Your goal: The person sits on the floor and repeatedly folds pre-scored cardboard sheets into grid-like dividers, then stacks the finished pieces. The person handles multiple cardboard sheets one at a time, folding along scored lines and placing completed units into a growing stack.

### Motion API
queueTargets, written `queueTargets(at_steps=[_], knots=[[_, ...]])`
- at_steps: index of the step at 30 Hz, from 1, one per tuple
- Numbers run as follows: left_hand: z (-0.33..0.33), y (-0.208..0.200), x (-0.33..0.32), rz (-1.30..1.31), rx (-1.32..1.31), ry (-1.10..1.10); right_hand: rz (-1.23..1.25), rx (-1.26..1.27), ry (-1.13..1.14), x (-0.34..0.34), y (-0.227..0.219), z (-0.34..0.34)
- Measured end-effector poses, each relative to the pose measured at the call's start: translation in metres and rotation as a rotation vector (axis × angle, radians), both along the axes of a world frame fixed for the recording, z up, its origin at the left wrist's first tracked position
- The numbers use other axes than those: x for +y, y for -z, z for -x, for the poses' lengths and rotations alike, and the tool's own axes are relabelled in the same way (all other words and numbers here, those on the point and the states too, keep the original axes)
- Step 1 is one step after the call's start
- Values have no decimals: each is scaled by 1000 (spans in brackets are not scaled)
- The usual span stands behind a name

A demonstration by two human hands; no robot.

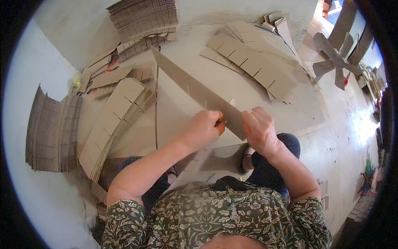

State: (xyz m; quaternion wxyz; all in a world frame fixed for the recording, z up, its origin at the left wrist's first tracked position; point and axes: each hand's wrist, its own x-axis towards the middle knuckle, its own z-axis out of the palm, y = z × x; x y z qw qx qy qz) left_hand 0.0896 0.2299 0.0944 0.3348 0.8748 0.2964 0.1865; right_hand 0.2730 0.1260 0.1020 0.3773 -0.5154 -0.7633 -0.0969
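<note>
A long grey-brown cardboard strip [195,89] with short slits stretches from the upper left down to my hands, tilted above the low work surface. My right hand [261,128] grips its near end, fingers curled and thumb against the board. At the strip's near edge, my left hand [206,129] is closed, with orange coverings on its fingertips; they seem to pinch the edge, though the contact is partly hidden.
Slotted cardboard strips [253,62] lie fanned out at the far right, and a stack of similar strips [112,120] lies on the left. Bundled cardboard dividers [143,18] stand at the back, with more bundles [54,128] by the left wall. A fan [338,62] stands beyond the surface.
</note>
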Motion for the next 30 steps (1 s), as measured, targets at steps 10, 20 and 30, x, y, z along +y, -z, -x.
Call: queueTargets(at_steps=[10, 20, 30], knots=[[2, 3, 11, 452, -96, -200, -11, 0, -12, 6, 9, -5], [-4, 15, -1, 367, -191, -79, 172, 206, 90, -10, 13, 5], [-11, 8, -11, 358, -111, -5, 297, 139, 76, -12, 54, -8]])
